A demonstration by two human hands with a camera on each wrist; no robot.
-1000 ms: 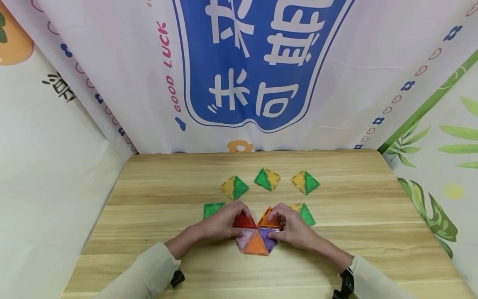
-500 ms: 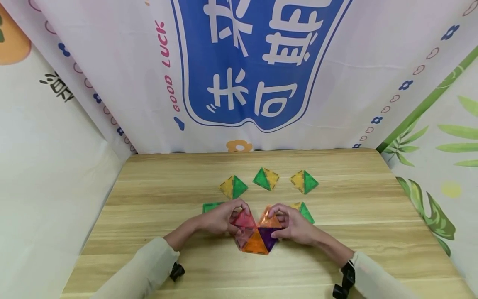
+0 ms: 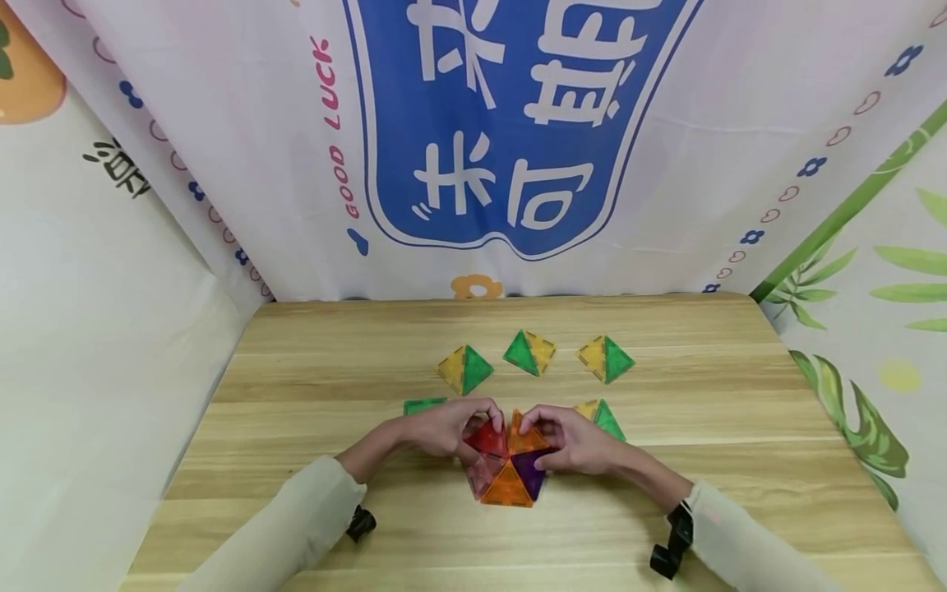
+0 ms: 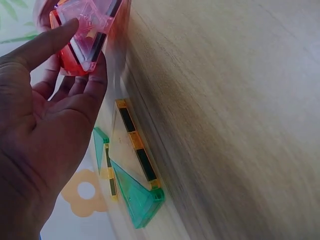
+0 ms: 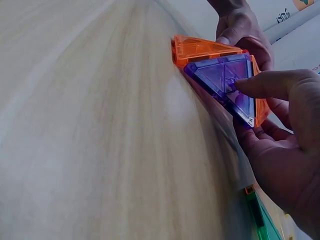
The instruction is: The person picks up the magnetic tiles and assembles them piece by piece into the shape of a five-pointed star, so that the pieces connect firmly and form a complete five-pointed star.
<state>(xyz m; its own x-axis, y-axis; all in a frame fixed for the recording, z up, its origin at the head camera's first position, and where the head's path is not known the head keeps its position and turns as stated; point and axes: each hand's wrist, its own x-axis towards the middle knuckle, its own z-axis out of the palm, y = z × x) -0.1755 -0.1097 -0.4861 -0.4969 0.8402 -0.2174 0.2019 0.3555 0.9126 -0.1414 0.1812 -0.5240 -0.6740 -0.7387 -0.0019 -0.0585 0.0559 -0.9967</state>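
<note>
Several translucent triangular magnetic tiles are joined at their edges in a fan, its middle raised into a low peak. My left hand (image 3: 447, 429) grips the left side, with fingertips on the red tile (image 3: 489, 439) and the thumb on the pink tile (image 4: 82, 25). On the other side my right hand (image 3: 583, 444) holds the rear orange tile (image 3: 527, 441) with its fingers and the purple tile (image 5: 217, 75) with its thumb. The front orange tile (image 3: 507, 487) lies between the two sides, touched by neither hand. A narrow gap separates the red tile from the rear orange one.
Behind the hands, yellow-green tile pairs lie flat on the wooden table (image 3: 333, 526): a left pair (image 3: 464, 370), a middle pair (image 3: 529, 353) and a right pair (image 3: 605, 359). Another pair (image 3: 602, 418) is beside the right hand. A green tile (image 3: 423, 405) shows behind the left hand.
Both hands have moved slightly inward. The red and rear orange tiles have come closer together, narrowing their gap, and the flat fan has lifted into a peak.
</note>
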